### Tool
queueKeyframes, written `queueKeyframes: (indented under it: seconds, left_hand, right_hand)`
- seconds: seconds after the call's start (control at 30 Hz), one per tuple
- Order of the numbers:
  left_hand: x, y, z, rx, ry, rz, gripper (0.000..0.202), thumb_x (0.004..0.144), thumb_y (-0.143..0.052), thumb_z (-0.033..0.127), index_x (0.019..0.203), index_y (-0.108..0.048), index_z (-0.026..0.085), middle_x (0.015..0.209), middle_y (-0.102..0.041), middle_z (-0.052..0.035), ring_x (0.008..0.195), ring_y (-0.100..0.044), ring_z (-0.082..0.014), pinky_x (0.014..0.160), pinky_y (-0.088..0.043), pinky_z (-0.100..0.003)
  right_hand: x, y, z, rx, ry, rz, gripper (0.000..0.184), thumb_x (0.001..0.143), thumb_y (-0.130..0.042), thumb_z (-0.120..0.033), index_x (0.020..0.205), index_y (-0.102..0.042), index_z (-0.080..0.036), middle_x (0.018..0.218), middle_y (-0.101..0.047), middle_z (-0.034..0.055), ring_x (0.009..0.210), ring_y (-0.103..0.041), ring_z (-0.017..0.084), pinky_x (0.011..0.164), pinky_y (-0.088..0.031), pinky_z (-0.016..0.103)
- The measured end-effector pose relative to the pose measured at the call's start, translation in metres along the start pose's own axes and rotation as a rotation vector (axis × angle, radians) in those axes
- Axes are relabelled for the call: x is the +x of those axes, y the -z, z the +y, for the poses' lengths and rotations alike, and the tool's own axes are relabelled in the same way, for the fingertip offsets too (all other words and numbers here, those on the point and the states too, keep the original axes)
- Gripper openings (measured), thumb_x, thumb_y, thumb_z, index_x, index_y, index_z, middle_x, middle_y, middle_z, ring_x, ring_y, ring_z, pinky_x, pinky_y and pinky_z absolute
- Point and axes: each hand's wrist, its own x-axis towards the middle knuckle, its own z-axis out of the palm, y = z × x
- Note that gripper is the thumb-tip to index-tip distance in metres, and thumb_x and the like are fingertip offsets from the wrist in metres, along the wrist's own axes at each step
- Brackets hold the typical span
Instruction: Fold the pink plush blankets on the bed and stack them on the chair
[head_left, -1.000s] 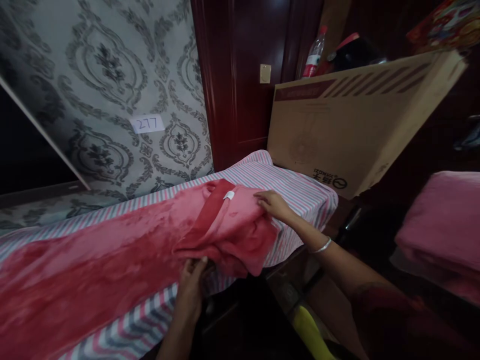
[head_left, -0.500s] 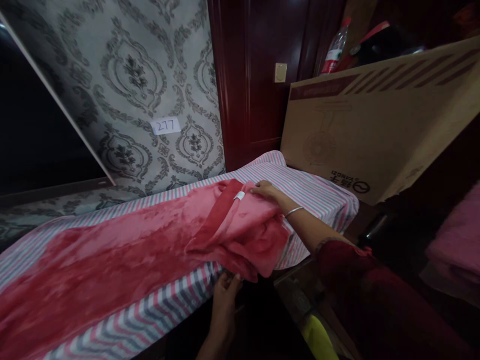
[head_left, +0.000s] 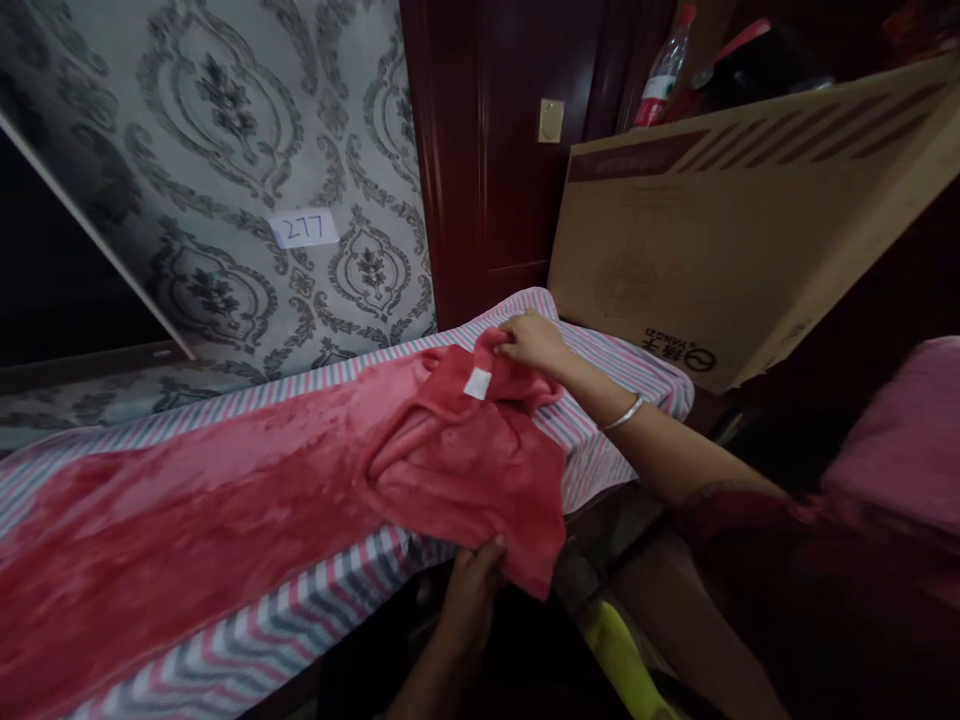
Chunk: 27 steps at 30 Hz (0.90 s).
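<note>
A red plush blanket (head_left: 247, 490) with a white label (head_left: 478, 383) lies lengthwise along a table (head_left: 330, 600) covered by a striped cloth. Its right end is bunched and turned over on itself. My right hand (head_left: 536, 342), a silver bangle on its wrist, pinches the blanket's far edge just above the label. At the front edge of the table, my left hand (head_left: 480, 570) is closed on the blanket's near edge, thumb on top. One corner of the fabric hangs past the table edge to the right of that hand.
A large cardboard box (head_left: 720, 230) stands at the right end of the table, with a red-labelled bottle (head_left: 666, 70) behind it. A dark screen (head_left: 67, 250) is at the left. A pink plush item (head_left: 904, 440) sits at far right; something yellow-green (head_left: 622, 660) shows below.
My right hand has lifted the blanket's far edge, showing more of the label. The bunched end has spread open toward me, and my left hand has moved slightly right. The view has shifted.
</note>
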Motion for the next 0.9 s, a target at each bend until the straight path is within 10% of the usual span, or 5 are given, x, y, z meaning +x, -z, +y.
queueKeyframes:
  seconds: [0.13,0.33,0.6,0.9]
  left_hand:
    - [-0.011,-0.014,0.024,-0.091,0.035,-0.073,0.038,0.067,-0.082,0.035,0.097,-0.072,0.014,0.099,-0.075,-0.0105,0.097,-0.07,-0.0288,0.086,-0.056,-0.04]
    - [-0.009,-0.031,0.073,-0.225,-0.018,-0.043,0.019,0.074,-0.074,0.023,0.091,-0.07,0.016,0.095,-0.076,-0.0066,0.095,-0.072,-0.0244,0.091,-0.057,-0.038]
    - [0.001,-0.035,0.088,-0.324,0.081,0.078,0.012,0.08,-0.059,0.014,0.088,-0.067,0.016,0.086,-0.074,-0.0059,0.08,-0.071,-0.0207,0.085,-0.059,-0.042]
    - [-0.001,-0.04,0.087,-0.246,0.025,0.014,0.016,0.083,-0.059,0.018,0.096,-0.068,0.015,0.091,-0.075,-0.0074,0.08,-0.072,-0.0213,0.07,-0.062,-0.037]
  right_hand:
    - [0.015,-0.005,-0.018,0.034,-0.034,-0.066,0.003,0.074,-0.067,-0.019,0.072,-0.069,-0.018,0.074,-0.067,0.0046,0.078,-0.062,0.021,0.073,-0.044,0.031]
    - [0.03,0.017,-0.055,0.393,0.095,0.442,0.028,0.09,-0.05,-0.026,0.109,-0.068,-0.018,0.096,-0.07,0.0042,0.092,-0.062,0.022,0.081,-0.048,0.033]
    - [-0.116,-0.019,-0.049,0.074,0.218,-0.096,0.02,0.084,-0.056,-0.014,0.097,-0.07,-0.021,0.094,-0.072,0.0055,0.087,-0.065,0.021,0.072,-0.042,0.028]
    - [-0.17,-0.018,-0.057,0.135,0.342,-0.109,0.035,0.09,-0.053,-0.013,0.123,-0.062,-0.021,0.102,-0.067,0.0092,0.094,-0.061,0.023,0.081,-0.049,0.034]
